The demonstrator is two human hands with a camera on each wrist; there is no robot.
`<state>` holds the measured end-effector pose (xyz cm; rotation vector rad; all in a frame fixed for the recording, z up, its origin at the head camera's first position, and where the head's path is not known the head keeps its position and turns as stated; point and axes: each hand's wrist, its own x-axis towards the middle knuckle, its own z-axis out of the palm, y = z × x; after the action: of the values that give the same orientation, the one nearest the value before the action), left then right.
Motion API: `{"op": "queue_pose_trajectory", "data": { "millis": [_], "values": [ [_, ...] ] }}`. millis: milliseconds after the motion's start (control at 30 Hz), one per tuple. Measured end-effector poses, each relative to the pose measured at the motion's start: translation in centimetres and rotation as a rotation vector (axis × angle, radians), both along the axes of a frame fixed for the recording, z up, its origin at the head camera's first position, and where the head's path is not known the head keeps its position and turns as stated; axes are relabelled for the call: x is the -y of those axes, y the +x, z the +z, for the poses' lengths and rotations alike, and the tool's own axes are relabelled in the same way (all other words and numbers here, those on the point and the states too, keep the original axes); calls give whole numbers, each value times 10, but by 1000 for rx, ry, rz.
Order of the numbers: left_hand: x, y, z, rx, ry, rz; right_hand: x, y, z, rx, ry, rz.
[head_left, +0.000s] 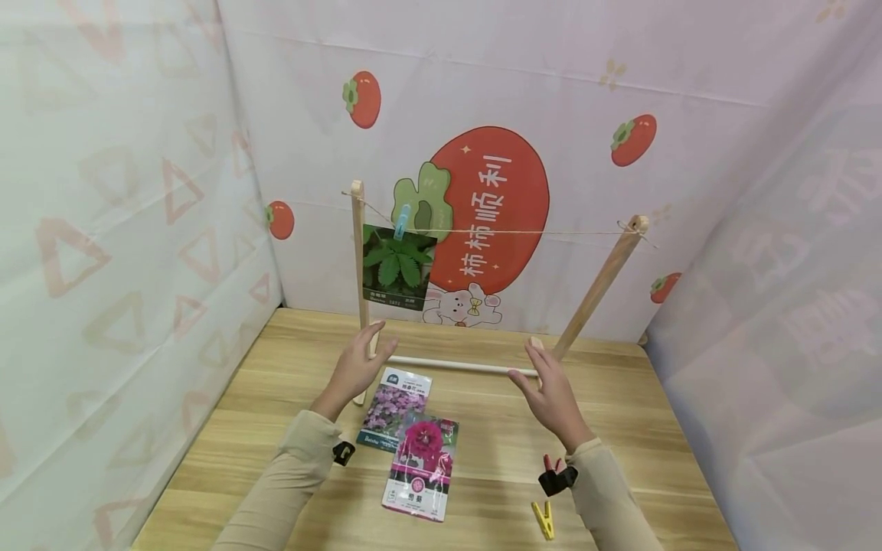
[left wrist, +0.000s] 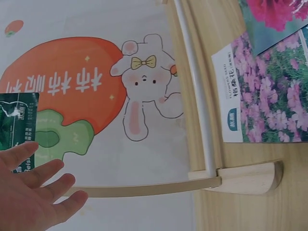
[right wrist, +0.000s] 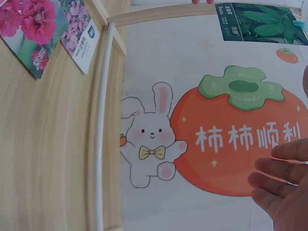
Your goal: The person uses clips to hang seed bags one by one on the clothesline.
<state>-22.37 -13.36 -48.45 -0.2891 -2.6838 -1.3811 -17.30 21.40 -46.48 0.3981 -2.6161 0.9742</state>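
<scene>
A: Hands?
B: Left hand (head_left: 354, 366) near the foot of the left post (head_left: 360, 260), right hand (head_left: 551, 394) near that of the right post (head_left: 598, 291) — fingers straight and apart, unclosed. Contact: can't tell.
A: Frame (head_left: 462, 366)?
B: Stands near the rear edge of the table (head_left: 641, 428); string (head_left: 517, 231) tied across the tops.
A: On it?
B: Green packet (head_left: 396, 272), near the left post, held by a blue clip (head_left: 403, 222).
A: Loose items?
B: Pink packet (head_left: 422, 467) overlapping the near corner of a purple packet (head_left: 393, 405); yellow clip (head_left: 543, 520) well in from the right edge — red clip (head_left: 549, 462) just beyond, partly hidden.
</scene>
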Motion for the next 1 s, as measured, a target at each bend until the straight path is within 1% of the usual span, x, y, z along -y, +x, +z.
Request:
{"op": "queue_pose_trajectory", "data": {
  "millis": [133,367,567,667,800,933,1000],
  "values": [
    [-1,1,-7,27,0,9,-4,5,-7,35,-18,-21],
    [-4,2,-19,71,-6,25,-12,15,-23,115,-16,-67],
    [-4,3,-28,123,17,14,-16,22,-34,139,-34,-88],
    [-3,4,-36,139,7,15,-18,25,-39,159,-28,-97],
    [-3,4,-44,146,-9,17,-20,28,-45,180,-8,-101],
    [-2,4,-49,151,-6,17,-22,29,-50,176,2,-106],
    [-2,4,-50,151,-18,17,-23,29,-52,178,0,-112]
  ]
}}
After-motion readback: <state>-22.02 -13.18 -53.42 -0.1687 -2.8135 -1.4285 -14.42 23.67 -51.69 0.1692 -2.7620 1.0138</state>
